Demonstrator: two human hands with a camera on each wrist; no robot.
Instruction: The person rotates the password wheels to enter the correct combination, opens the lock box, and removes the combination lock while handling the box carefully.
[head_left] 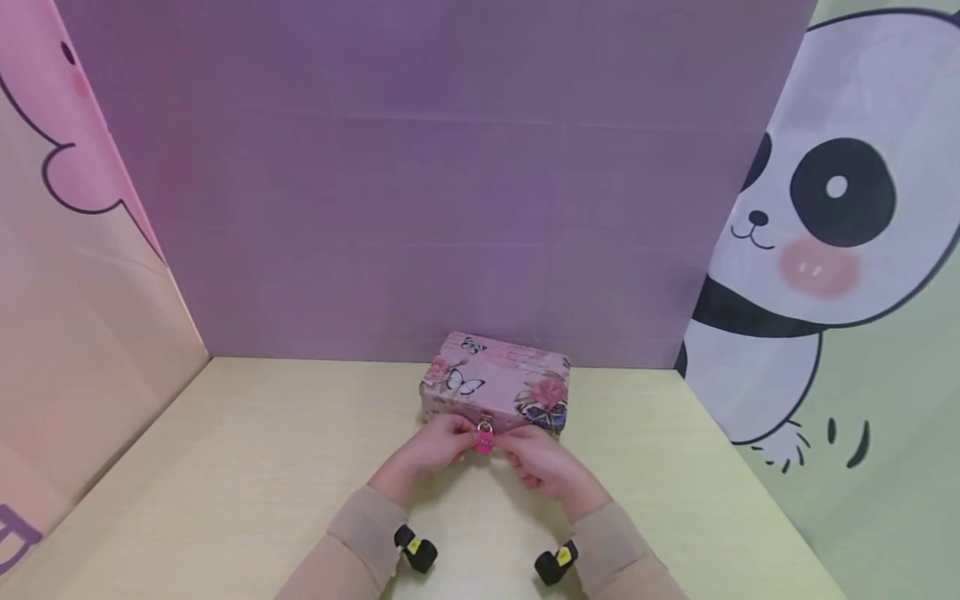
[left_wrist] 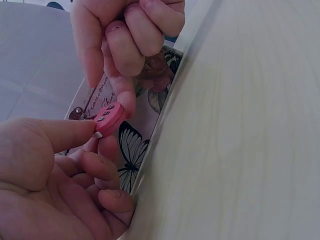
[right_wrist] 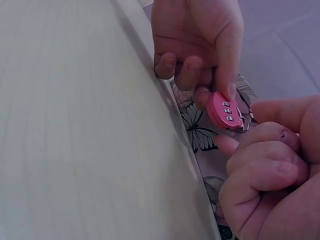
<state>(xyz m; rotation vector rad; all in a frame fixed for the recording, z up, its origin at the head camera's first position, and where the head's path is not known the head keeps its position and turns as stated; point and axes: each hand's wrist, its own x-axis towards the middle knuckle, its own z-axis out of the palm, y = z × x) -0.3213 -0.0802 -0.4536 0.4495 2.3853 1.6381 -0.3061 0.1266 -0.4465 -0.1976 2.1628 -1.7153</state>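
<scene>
Box: a decorated box [head_left: 517, 367], its lid down, with rounded corners and a pink printed surface; butterflies, roses and script run over it. It sits at the counter's far edge, just right of that edge's middle, turned slightly askew to it.
Padlock: small and pink [right_wrist: 220, 111], rounded body, three dials in a row, metal shackle; the digits are too small to read. It is at the clasp [head_left: 486, 414] on the box's front, the side facing the counter's near edge.
Left hand: the left hand [head_left: 442, 439] pinches the padlock between thumb and forefinger; the other fingers curl loosely below.
Right hand: the right hand [head_left: 543, 458] has its forefinger at the padlock's side and its thumb near the shackle, the rest folded in; whether it grips the padlock, I cannot tell.
Counter: pale, smooth, with faint wood grain [head_left: 262, 475].
In the way: both hands cover parts of the box's front in the head view.
Wrists: beige bands [head_left: 367, 525], each with a small black device [head_left: 416, 550] marked in yellow.
Back wall: a purple sheet [head_left: 450, 167] with light creases, rising behind the counter's far edge.
Sides: a printed panda [head_left: 843, 300] beyond the counter's right edge; a pink cartoon figure [head_left: 90, 167] beyond the left.
</scene>
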